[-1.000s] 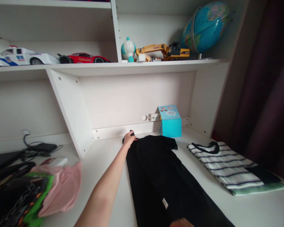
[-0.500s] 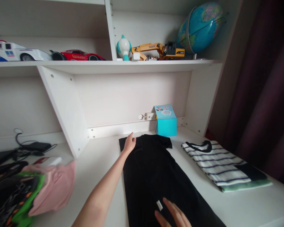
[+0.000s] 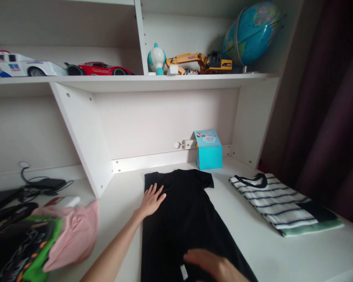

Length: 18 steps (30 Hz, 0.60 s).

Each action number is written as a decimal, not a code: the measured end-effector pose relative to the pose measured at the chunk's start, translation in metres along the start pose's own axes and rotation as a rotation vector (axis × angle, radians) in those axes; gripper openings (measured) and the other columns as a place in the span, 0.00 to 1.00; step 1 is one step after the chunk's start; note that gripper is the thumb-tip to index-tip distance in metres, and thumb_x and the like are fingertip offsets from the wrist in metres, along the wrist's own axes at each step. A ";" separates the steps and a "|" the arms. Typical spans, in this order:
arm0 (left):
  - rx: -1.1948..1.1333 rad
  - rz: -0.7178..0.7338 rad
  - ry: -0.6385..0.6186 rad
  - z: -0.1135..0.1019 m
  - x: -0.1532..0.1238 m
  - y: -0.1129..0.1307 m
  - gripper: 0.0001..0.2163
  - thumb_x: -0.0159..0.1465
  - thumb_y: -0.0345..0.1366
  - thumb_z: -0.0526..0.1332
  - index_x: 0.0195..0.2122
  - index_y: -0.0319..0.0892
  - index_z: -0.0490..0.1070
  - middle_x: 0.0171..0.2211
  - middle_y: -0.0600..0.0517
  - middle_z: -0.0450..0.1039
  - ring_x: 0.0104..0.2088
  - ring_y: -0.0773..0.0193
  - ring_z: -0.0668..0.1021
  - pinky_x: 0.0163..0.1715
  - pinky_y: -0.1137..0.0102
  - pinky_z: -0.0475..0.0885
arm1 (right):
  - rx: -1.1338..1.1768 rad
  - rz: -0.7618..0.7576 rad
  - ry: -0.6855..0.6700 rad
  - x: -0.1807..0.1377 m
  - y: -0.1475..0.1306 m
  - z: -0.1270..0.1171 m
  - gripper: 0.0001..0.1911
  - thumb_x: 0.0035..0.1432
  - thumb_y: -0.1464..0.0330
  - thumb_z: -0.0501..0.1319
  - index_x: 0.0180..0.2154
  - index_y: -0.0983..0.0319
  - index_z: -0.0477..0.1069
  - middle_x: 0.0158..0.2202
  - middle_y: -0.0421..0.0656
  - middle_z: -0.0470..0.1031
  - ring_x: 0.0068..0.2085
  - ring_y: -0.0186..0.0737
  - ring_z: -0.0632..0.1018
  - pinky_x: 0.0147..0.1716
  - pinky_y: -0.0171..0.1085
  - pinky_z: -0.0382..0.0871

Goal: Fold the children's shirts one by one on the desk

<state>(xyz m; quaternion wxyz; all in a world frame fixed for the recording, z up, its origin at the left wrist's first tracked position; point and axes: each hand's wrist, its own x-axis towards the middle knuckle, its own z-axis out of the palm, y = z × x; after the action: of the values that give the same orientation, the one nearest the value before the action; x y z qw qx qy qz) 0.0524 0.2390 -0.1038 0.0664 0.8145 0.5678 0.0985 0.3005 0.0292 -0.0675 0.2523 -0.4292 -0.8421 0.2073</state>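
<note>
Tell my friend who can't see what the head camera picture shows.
A person's left hand and right hand rest flat on a black shirt spread on a white desk. A folded striped shirt lies to its right; toy cars and a globe sit on the shelf above.

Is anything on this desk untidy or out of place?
Yes. At the left edge, a pink garment and a green-and-black garment lie crumpled in a heap, unlike the neatly folded striped shirt on the right.

One black shirt (image 3: 184, 211), two toy cars (image 3: 23, 67) (image 3: 101, 69)
</note>
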 end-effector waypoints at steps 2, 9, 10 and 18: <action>-0.002 0.001 0.009 0.000 -0.002 -0.002 0.31 0.62 0.59 0.35 0.63 0.50 0.45 0.64 0.47 0.40 0.63 0.51 0.45 0.58 0.55 0.46 | -0.049 0.183 0.107 0.022 0.027 -0.025 0.20 0.60 0.58 0.51 0.52 0.54 0.65 0.49 0.39 0.72 0.47 0.38 0.74 0.46 0.32 0.67; -0.020 0.018 0.025 0.001 -0.005 0.000 0.30 0.61 0.59 0.35 0.62 0.54 0.46 0.64 0.48 0.39 0.63 0.49 0.45 0.58 0.53 0.47 | -0.298 0.720 0.283 0.116 0.160 -0.075 0.16 0.61 0.66 0.53 0.47 0.68 0.66 0.45 0.52 0.71 0.46 0.44 0.72 0.48 0.44 0.63; -0.023 0.021 0.024 0.000 -0.005 -0.001 0.30 0.61 0.59 0.35 0.62 0.55 0.46 0.64 0.48 0.39 0.63 0.49 0.45 0.58 0.52 0.47 | -0.306 0.759 0.288 0.126 0.172 -0.077 0.16 0.60 0.64 0.54 0.47 0.67 0.65 0.45 0.50 0.71 0.46 0.43 0.72 0.47 0.46 0.63; -0.006 0.046 0.028 0.001 -0.005 -0.004 0.30 0.61 0.59 0.35 0.62 0.55 0.47 0.64 0.49 0.40 0.63 0.49 0.46 0.58 0.52 0.47 | -0.321 0.988 0.258 0.171 0.203 -0.071 0.24 0.57 0.52 0.54 0.43 0.65 0.67 0.45 0.47 0.70 0.45 0.43 0.72 0.44 0.47 0.66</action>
<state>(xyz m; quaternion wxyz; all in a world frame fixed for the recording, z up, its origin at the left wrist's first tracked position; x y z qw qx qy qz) 0.0474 0.2358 -0.1063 0.0588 0.8256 0.5496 0.1131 0.3829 0.2906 -0.0845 0.1573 -0.8296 -0.5232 0.1156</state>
